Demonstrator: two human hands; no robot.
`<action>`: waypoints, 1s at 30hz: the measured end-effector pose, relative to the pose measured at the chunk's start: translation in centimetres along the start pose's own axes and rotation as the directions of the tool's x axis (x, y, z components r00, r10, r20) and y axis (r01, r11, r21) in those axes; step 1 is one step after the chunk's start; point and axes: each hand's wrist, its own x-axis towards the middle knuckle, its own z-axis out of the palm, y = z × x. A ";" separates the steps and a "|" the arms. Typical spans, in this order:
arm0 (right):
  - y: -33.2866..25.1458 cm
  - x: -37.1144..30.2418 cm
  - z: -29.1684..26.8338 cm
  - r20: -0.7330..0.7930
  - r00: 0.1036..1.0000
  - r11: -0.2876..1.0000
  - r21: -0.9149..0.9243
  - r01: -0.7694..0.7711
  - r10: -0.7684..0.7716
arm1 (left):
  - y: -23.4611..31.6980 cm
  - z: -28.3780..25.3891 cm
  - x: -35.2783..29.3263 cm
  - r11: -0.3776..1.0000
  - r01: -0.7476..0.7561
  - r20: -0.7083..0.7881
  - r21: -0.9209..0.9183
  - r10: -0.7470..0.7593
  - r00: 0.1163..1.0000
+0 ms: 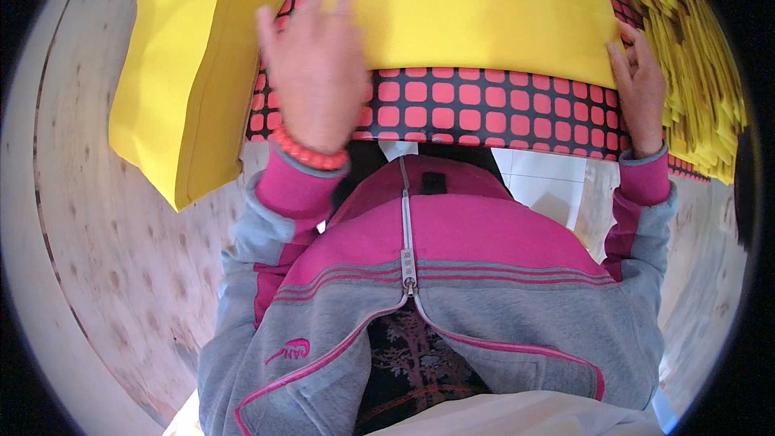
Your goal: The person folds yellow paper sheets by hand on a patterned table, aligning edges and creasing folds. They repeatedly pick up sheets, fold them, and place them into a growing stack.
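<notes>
A flat piece of yellow fabric (484, 16) lies across a red-and-black checked surface (452, 109). Over the fabric's left edge is my left hand (319, 69), blurred, its fingers spread and nothing in them; whether it touches the fabric I cannot tell. At the right edge of the same piece, my right hand (642, 85) has its thumb and forefinger closed on the border. A red beaded bracelet (309, 151) circles my left wrist.
To the left, a larger folded yellow fabric piece (165, 73) hangs past the surface's side. A thick stack of yellow fabric pieces (694, 64) stands close to my right hand. Pale, spotted flooring (121, 250) shows at the left, white tiles (541, 182) below the surface's front edge.
</notes>
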 end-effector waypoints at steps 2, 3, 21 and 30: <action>-0.1 0.0 0.0 -0.005 1.000 1.000 -0.001 0.016 -0.016 | 3.4 0.8 0.3 0.976 -0.117 0.122 -0.186 0.141 0.982; -0.1 0.1 0.0 -0.013 1.000 1.000 0.010 -0.010 0.010 | 5.4 1.1 0.1 0.942 -0.131 0.167 -0.310 0.190 0.967; 0.6 -0.5 -0.2 -0.091 0.996 0.990 -0.141 0.005 -0.018 | 6.9 0.9 -0.7 0.965 -0.017 0.462 -0.261 0.140 0.876; -13.0 -4.1 3.7 -0.178 0.906 0.922 -0.113 0.369 -0.384 | 7.1 0.9 -0.7 0.969 -0.067 0.435 -0.240 0.169 0.885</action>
